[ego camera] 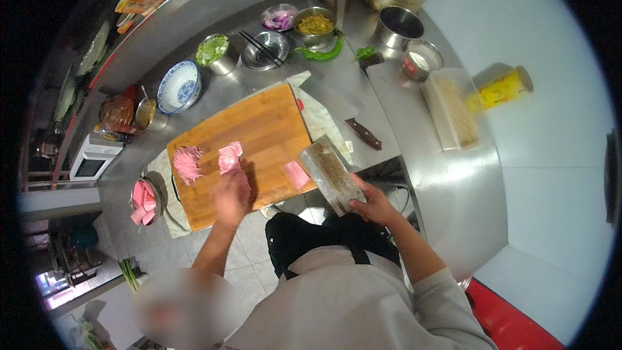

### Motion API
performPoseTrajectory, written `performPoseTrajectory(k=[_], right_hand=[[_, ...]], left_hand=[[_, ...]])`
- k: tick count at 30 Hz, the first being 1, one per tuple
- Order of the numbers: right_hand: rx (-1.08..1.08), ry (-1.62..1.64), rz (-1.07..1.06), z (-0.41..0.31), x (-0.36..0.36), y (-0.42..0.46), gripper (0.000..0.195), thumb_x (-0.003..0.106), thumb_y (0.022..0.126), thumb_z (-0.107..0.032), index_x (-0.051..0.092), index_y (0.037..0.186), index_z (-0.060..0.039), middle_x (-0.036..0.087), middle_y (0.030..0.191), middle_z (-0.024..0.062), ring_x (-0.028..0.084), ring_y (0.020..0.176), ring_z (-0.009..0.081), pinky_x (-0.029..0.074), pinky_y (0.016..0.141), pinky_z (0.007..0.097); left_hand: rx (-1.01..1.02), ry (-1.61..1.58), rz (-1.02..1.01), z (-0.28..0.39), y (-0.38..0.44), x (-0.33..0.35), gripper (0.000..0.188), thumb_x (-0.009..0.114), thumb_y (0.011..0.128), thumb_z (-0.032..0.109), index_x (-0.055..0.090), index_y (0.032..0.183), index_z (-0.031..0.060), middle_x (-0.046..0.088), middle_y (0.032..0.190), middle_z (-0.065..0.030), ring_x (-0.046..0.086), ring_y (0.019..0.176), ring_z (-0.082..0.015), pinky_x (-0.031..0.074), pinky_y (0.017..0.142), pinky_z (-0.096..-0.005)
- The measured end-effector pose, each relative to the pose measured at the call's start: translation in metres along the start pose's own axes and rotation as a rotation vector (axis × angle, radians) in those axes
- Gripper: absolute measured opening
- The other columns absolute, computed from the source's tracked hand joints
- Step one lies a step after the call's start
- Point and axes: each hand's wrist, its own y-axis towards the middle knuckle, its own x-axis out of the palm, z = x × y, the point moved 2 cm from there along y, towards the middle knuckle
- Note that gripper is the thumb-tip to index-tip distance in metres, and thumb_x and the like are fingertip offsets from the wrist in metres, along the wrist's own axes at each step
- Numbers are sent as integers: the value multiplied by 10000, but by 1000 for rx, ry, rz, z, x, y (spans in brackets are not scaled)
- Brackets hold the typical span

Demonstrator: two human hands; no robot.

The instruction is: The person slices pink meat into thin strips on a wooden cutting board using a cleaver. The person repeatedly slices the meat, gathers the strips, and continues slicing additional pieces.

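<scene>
My right hand point(371, 204) grips a broad cleaver point(326, 167) at its near end, with the wide blade over the right edge of a wooden cutting board point(262, 121). My left hand point(233, 199) is blurred and reaches onto the board, at the near end of some pink meat slices point(230, 155); whether its fingers pinch any of them is unclear. Thin pink shreds point(187, 164) lie in a heap at the board's left. Close to the cleaver's blade rests a single pink piece point(297, 175).
A bowl of pink slices point(144, 201) sits left of the board. Beyond it stand a blue-and-white bowl point(167, 80), chopped greens point(212, 50) and a bowl with chopsticks point(265, 51). A knife with a brown handle point(363, 133) lies right of the board, near a noodle box point(449, 109).
</scene>
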Motion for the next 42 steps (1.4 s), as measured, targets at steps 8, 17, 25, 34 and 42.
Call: performPoseTrajectory(k=[8, 17, 25, 34, 42], right_hand=[[54, -101, -9, 4, 2, -5, 838, 675, 883, -16, 285, 1590, -242, 677, 1078, 47, 540, 615, 96, 479, 523, 273], [-139, -398, 117, -9, 24, 3, 827, 708, 853, -81, 309, 1572, -168, 489, 1501, 175, 480, 1382, 287, 381, 1127, 363], [-168, -461, 99, 3, 23, 6, 829, 709, 854, -135, 298, 1574, -152, 493, 1492, 185, 517, 1350, 304, 410, 1102, 365], [-159, -409, 2, 2, 25, -1, 806, 683, 870, -57, 290, 1572, -99, 461, 1527, 166, 452, 1404, 285, 361, 1136, 357], [-210, -388, -41, -2, 33, 0, 800, 683, 879, -65, 284, 1572, -77, 447, 1537, 169, 451, 1404, 266, 366, 1130, 370]], left_hand=[[245, -46, -246, 94, -4, 77, 895, 679, 886, 388, 252, 1536, -56, 270, 1589, -285, 240, 1501, -401, 196, 1222, -484], [270, 22, -246, 99, 0, 73, 920, 637, 898, 470, 252, 1526, -82, 267, 1585, -297, 245, 1498, -403, 185, 1225, -486], [296, 0, -278, 98, -1, 74, 913, 597, 928, 459, 191, 1540, -84, 195, 1601, -313, 196, 1507, -428, 167, 1225, -499], [303, 68, -266, 95, -2, 74, 920, 605, 912, 489, 235, 1533, -80, 246, 1594, -297, 226, 1505, -401, 166, 1228, -484], [264, 72, -256, 94, -4, 73, 914, 623, 899, 485, 263, 1532, -67, 254, 1602, -272, 229, 1510, -377, 152, 1234, -475]])
